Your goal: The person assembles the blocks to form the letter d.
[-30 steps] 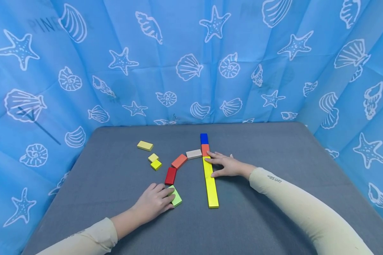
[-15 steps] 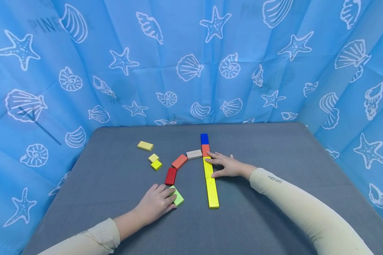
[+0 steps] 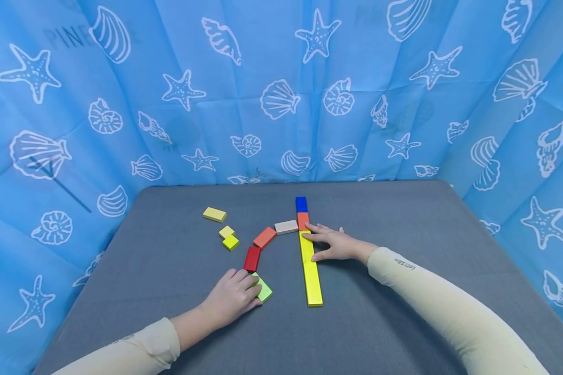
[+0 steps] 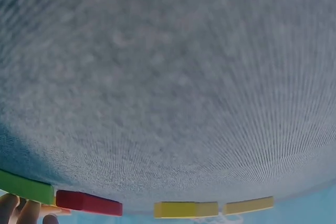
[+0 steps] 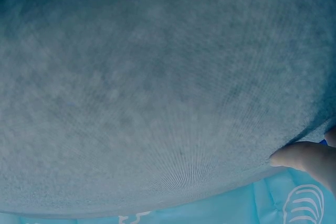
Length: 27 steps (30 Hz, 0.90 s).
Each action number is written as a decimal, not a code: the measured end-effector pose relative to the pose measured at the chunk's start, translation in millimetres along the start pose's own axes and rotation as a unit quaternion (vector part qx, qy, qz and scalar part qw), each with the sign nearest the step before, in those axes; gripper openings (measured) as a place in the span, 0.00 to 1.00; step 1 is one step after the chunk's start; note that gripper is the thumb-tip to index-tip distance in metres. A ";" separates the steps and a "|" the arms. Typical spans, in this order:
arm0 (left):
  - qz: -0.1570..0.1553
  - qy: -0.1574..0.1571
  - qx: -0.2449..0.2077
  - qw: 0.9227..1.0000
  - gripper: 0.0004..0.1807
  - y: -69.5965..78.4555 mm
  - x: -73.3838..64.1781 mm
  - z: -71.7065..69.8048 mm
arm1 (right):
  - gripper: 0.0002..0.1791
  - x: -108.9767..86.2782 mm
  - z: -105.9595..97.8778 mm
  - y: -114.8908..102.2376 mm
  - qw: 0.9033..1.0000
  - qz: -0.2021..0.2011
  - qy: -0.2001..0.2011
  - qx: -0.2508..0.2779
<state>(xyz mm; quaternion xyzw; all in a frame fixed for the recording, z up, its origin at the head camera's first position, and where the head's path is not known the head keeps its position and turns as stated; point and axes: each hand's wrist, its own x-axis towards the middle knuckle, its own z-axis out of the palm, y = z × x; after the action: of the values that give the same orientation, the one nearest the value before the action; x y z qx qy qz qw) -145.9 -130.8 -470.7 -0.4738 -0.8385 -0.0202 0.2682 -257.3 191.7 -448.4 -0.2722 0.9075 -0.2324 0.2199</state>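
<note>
My left hand point(image 3: 231, 296) grips a light green wooden block point(image 3: 265, 289), its fingers covering the block's left side. The block lies slanted, its far corner close to a red block point(image 3: 252, 259). Beyond the red one, an orange block point(image 3: 265, 238) and a pale wooden block point(image 3: 286, 227) continue a curve towards a straight row. That row has a blue block point(image 3: 301, 204), an orange-red block point(image 3: 303, 221) and yellow blocks point(image 3: 313, 284). Spread fingers of my right hand point(image 3: 336, 245) rest on the row, at the orange-red block and the yellow part.
Left of the curve lie a bright yellow block point(image 3: 231, 242), a paler yellow block point(image 3: 227, 232) touching it, and a longer pale yellow block point(image 3: 214, 214) farther back. Grey cloth covers the table point(image 3: 403, 224). A blue curtain point(image 3: 244, 104) with shell prints hangs behind it.
My left hand has moved slightly right with the light green block, which has turned so its near end points more to the right. The right hand stays on the row.
</note>
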 end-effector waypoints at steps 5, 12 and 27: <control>-0.005 0.005 -0.010 1.000 0.18 -11.2 3.0 -1.6 | 0.41 0.4 -0.8 1.6 1.000 0.000 0.000 -0.002; -0.067 -0.004 0.005 0.998 0.22 -73.9 0.8 -0.6 | 0.41 -0.2 -4.2 1.0 1.000 -0.002 0.003 0.000; -0.227 -0.201 -0.004 0.953 0.30 -177.4 -8.2 27.9 | 0.41 -1.3 1.8 4.9 1.000 -0.019 0.006 -0.009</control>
<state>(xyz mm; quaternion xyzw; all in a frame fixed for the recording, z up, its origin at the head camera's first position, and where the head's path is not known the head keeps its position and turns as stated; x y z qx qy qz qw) -297.5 -226.8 -459.4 -0.2667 -0.9604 0.0117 0.0804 -257.3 195.6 -452.1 -0.2897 0.9057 -0.2294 0.2079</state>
